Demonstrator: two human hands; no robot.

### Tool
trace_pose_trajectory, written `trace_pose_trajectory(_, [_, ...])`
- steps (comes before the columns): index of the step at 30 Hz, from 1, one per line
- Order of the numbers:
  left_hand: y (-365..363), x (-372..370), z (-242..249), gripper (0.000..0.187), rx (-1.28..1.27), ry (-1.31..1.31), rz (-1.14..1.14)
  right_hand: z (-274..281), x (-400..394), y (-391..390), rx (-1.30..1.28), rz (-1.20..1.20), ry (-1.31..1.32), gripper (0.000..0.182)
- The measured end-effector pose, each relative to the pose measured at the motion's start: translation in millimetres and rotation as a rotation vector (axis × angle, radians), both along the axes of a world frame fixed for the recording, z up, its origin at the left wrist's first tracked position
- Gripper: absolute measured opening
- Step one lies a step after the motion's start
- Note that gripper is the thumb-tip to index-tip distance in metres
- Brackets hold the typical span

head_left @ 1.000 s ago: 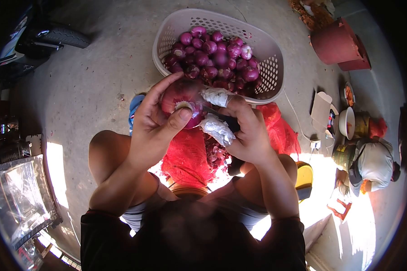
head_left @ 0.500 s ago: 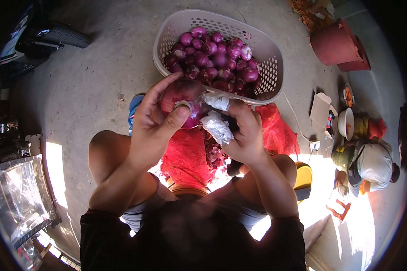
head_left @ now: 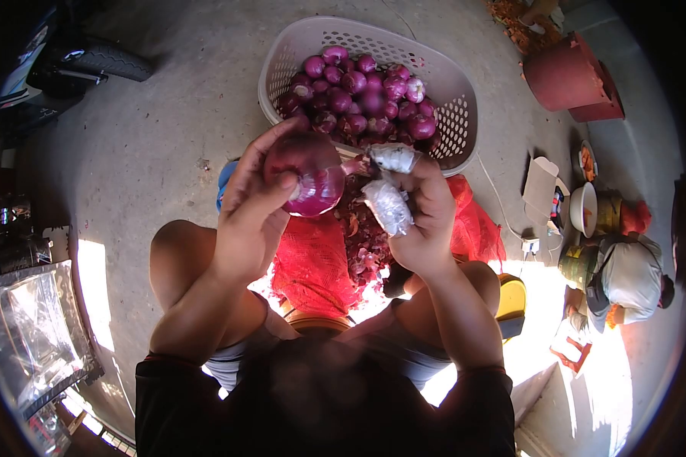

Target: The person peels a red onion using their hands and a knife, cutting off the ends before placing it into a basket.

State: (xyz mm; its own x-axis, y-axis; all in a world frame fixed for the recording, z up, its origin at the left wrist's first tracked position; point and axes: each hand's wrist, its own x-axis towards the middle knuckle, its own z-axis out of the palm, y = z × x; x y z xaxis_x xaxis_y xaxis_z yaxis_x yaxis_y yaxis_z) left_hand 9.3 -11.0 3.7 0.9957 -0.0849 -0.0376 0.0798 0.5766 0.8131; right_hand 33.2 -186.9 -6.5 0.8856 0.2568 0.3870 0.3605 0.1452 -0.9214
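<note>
My left hand [head_left: 248, 202] is closed around a large red onion [head_left: 305, 174], its thumb pressed on the near side. The onion's dry neck [head_left: 355, 164] points right, toward my right hand [head_left: 427, 206]. White wrapping [head_left: 389, 207] covers that hand's thumb and forefinger. Its fingers are curled in, and whatever they may grip is hidden. Just beyond both hands stands a pale perforated basket [head_left: 278, 57] with many peeled purple onions [head_left: 339, 99]. Below the hands, loose onion skins [head_left: 366, 259] lie beside a red mesh bag [head_left: 309, 263].
Another red mesh bag [head_left: 476, 221] lies by my right knee. At right, a person in a grey shirt [head_left: 633, 278] bends near a white bowl [head_left: 584, 208]. A red tub [head_left: 564, 72] is at upper right, a vehicle wheel [head_left: 110, 61] at upper left.
My right hand has moved slightly right, away from the onion. The onion has turned in my left hand, so its neck now shows on the right.
</note>
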Motion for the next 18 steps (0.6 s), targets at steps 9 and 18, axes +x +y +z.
trace_pose_trajectory(9, [0.5,0.3,-0.4,0.055,-0.055,-0.011,0.020,5.0,-3.1,-5.4,-0.135,0.154,0.061,0.053])
trace_pose_trajectory(18, [-4.8,-2.5,-1.9,0.055,-0.104,-0.067,0.023,-7.1,-4.6,-3.1,-0.293,0.076,-0.020,0.051])
